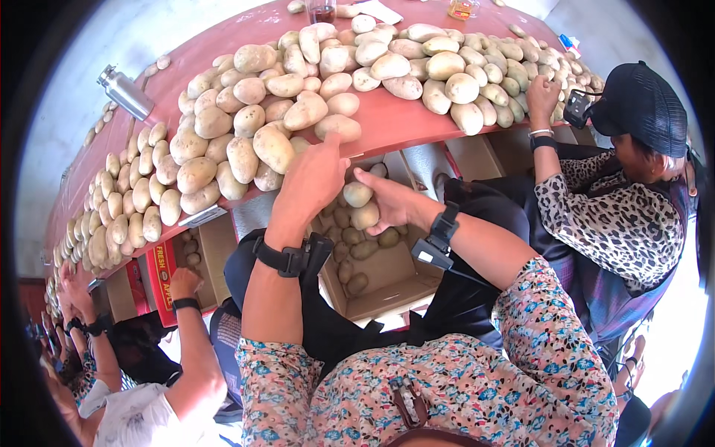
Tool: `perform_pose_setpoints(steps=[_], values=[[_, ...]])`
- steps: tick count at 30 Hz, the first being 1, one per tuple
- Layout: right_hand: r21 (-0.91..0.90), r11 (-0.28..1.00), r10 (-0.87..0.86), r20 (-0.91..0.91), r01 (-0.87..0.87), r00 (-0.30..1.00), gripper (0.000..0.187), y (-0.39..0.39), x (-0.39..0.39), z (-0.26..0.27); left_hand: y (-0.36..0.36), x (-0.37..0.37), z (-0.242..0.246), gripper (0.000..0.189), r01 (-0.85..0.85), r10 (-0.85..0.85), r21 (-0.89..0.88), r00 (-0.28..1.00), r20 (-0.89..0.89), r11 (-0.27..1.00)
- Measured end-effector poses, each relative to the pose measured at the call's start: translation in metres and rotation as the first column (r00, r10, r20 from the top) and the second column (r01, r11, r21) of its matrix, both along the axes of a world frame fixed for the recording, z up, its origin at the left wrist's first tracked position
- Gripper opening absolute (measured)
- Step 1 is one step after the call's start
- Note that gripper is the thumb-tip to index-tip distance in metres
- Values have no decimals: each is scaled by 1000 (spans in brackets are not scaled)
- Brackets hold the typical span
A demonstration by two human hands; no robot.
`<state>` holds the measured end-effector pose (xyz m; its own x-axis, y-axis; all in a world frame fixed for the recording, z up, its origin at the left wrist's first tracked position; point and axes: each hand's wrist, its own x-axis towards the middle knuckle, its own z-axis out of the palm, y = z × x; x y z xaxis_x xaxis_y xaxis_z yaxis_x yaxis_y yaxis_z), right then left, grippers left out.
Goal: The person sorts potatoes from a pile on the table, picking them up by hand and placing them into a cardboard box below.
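Observation:
Potatoes (240, 134) lie in a thick heap along a red table (385, 120). My left hand (317, 173) is at the table's front edge, its index fingertip against a potato (338, 128) at the heap's near edge; whether its curled fingers hold anything is hidden. Lower and to the right, my right hand (388, 198) holds two potatoes (361, 205), one above the other, between thumb and fingers. Beneath it, an open cardboard box (391, 299) sits between my knees with several potatoes (363, 248) inside. Each of my wrists wears a black strapped device.
On the right, a person in a black cap (639, 109) reaches to the heap. People work along the left edge, beside a red-fronted box (161, 279) under the table. A steel bottle (125, 92), a glass of dark drink (321, 10) and a glass mug (462, 8) stand farther back.

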<state>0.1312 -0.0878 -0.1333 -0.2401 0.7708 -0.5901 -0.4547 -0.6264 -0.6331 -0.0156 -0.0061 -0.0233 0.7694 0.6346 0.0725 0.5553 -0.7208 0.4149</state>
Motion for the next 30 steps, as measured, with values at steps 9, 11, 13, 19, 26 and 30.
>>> perform_pose_setpoints(steps=[9,11,13,19,26,30], values=[[-10,990,134,321,-138,937,38,7,-19,-29,1,-5,-3,37,11,-11,-40,1000,4,999],[-106,981,-145,161,164,976,29,11,-15,-32,1,-4,-3,36,12,-12,-31,1000,12,999],[-116,959,-240,158,260,958,30,11,-2,-45,-1,0,2,37,-3,3,-17,1000,-7,1000],[-116,829,-529,157,547,834,43,12,2,-48,0,3,1,33,4,-4,10,1000,4,1000],[152,983,50,313,-102,948,35,9,-12,1,5,-3,-19,18,31,-30,93,999,-10,995],[180,756,336,719,-629,609,28,3,-10,69,3,-4,-14,16,5,-5,70,1000,-4,998]])
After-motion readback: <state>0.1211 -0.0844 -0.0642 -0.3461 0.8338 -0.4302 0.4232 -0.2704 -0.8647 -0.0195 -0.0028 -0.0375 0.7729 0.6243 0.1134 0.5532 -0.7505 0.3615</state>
